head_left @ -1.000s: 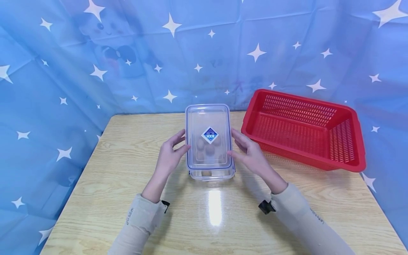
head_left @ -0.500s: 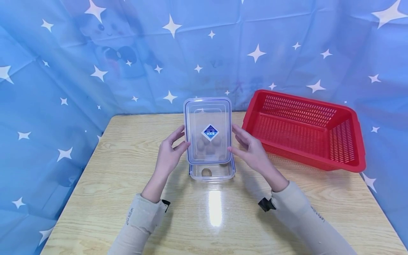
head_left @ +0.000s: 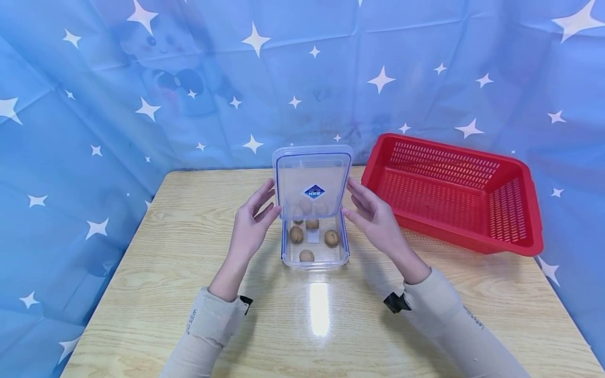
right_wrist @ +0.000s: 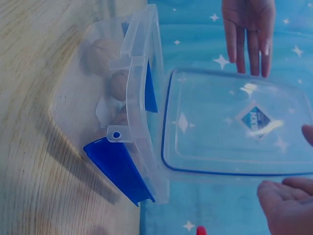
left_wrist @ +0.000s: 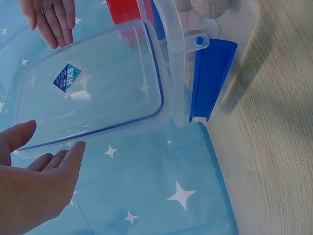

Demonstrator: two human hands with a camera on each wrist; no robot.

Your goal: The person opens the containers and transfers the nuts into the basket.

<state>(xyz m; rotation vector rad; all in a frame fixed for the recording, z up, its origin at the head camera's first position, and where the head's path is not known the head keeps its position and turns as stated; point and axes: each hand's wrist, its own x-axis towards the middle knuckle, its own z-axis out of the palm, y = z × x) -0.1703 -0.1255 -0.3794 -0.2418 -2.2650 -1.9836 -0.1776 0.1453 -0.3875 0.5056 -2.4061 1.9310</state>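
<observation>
The left hand [head_left: 250, 231] holds the left edge of the lid [head_left: 312, 181], fingers nearly straight and pressed against the rim with the thumb at the front. The right hand [head_left: 373, 223] holds the right edge the same way, so the lid is clamped between both hands. The lid is clear with a blue seal and a diamond label, tilted up on its far edge above the box [head_left: 315, 247] and free of it at the front. The box stands on the desk [head_left: 189, 294] between the wrists, its blue latches [left_wrist: 210, 81] swung open. Inside lie several walnuts [head_left: 296, 234], uncovered at the near end. Judged step: lid removal, roughly half complete. The next move calls for lifting the lid clear of the box rim and keeping it level enough not to catch the latches. A red basket [head_left: 449, 191] sits just right of the box, apart from it. The desk is pale wood grain with a glare spot. A blue star-printed cloth [head_left: 142, 105] encloses the back and sides.
</observation>
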